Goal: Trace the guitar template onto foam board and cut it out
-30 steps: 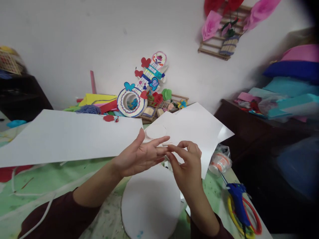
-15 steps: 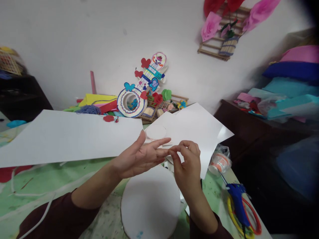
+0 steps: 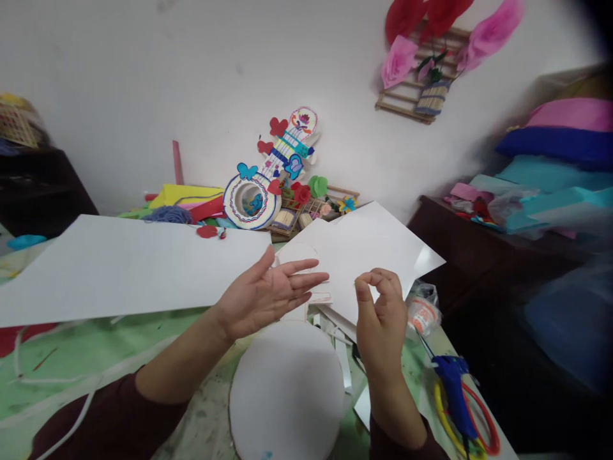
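My left hand (image 3: 268, 291) is held palm up with its fingers stretched out, and nothing lies in it. To its right my right hand (image 3: 382, 313) is raised, thumb and forefinger tips pressed together in a pinch. Whatever sits between those tips, if anything, is too small to name. Below both hands a round white board disc (image 3: 287, 390) lies on the table. Just beyond the left fingers are white cardboard pieces (image 3: 320, 298) with faint outlines, partly hidden by the hand.
Large white sheets (image 3: 143, 268) cover the table's back left, and more white sheets (image 3: 373, 249) the back right. A blue glue gun (image 3: 453, 383), ring-handled scissors (image 3: 486, 421) and a bagged paper cup (image 3: 424, 313) stand right. A decorated paper guitar (image 3: 251, 201) leans on the wall.
My right hand has moved right, off the left fingertips it was pinching. The left hand has stayed nearly in place, its fingers now free. The view has shifted slightly.
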The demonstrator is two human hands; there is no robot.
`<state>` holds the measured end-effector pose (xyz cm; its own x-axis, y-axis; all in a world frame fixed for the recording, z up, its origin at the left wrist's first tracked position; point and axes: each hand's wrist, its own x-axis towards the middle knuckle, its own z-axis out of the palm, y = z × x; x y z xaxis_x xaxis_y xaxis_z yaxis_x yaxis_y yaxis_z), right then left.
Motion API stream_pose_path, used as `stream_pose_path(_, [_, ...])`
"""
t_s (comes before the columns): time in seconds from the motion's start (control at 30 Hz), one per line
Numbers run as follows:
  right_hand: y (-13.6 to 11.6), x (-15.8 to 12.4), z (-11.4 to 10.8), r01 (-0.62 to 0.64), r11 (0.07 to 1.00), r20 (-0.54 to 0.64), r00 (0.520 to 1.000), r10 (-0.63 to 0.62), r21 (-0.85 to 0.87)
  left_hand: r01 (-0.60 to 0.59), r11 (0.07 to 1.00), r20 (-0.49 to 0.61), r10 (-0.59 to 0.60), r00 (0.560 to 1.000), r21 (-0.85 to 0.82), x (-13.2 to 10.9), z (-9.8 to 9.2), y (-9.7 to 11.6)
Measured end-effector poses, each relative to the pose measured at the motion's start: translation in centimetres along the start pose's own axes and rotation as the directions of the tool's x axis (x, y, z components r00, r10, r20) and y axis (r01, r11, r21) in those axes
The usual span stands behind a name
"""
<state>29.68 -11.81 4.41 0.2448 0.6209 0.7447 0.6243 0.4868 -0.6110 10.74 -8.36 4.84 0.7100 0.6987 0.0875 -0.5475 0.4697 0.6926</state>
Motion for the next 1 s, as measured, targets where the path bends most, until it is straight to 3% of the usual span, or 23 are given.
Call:
stream_pose_path(0.17, [-2.0,-1.2,0.4,-0.138,0.956,0.185,0.978,0.091,0.259,0.015,0.992,0.152,-0.033,0.988,0.122,0.5,0.0,-2.2])
stream_pose_path(0.3, [-2.7,-1.9,0.9,-0.221,0.931,0.301,0.945,0.13,0.291,-0.014,0.971,0.249,-0.047,0.967,0.237,0.7,0.4,-3.3])
stream_pose_path(0.43, [-2.7,-2.1,1.2,-0.241,0.923,0.316,0.938,0.142,0.301,-0.032,0.968,0.247,-0.031,0.969,0.25,0.7,0.4,-3.8])
stream_pose_path(0.77, [-2.8,-2.3,1.3,-0.164,0.956,0.273,0.957,0.095,0.243,-0.003,0.97,0.183,-0.043,0.982,0.243,1.0,-0.3,-4.4])
stream_pose_path(1.0, [-1.8,-2.0,1.3,0.056,0.996,0.196,0.978,-0.067,0.064,0.017,0.972,0.137,-0.05,0.989,0.235,1.1,-0.1,-3.9])
